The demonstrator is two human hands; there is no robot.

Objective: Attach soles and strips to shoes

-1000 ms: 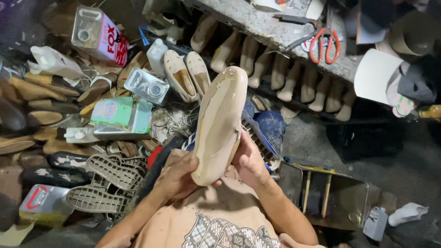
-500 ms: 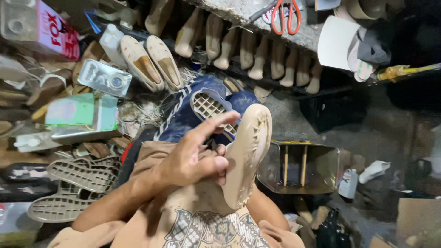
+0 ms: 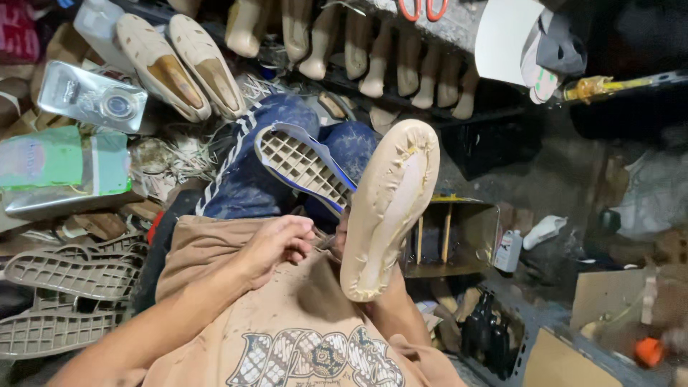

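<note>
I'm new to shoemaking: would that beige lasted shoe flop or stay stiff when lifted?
Likely stiff: the shoe stands upright and keeps its shape with the right hand only at its edge. Probably not slippery, since its pleated bottom looks matte and rough.

Person seen from a head-worn camera. Both forearms are bare, with no sleeves, gloves, rings or wristbands in view. The left hand (image 3: 276, 244) shows fully; the right hand (image 3: 342, 236) is mostly hidden, only a few fingers visible. The torso is covered by a tan T-shirt (image 3: 301, 330), smudged with pale marks and printed on the chest with an ornate patterned motif in dark blue, white and brown.
</note>
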